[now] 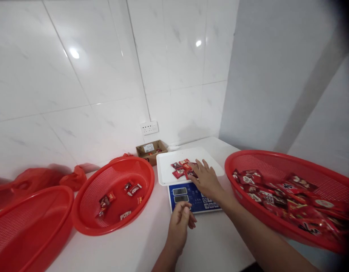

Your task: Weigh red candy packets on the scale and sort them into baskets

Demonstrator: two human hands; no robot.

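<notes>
Left hand point(178, 226) sits empty just before the digital scale point(191, 198), fingers point(186, 213) loosely curled. Right hand point(206, 179) lies on red sweet packets point(180, 170), fingers spread, not clearly gripping; packets lie on the white tray point(166, 170) atop the scale, between red plastic baskets point(135, 165) point(248, 155).

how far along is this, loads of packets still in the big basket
Early on, it seems. Done: a few red packets lie in the middle red basket. In hand: the right hand touches a small pile on the white tray atop the scale; the left hand looks empty. Left: a big heap in the right basket.
</notes>
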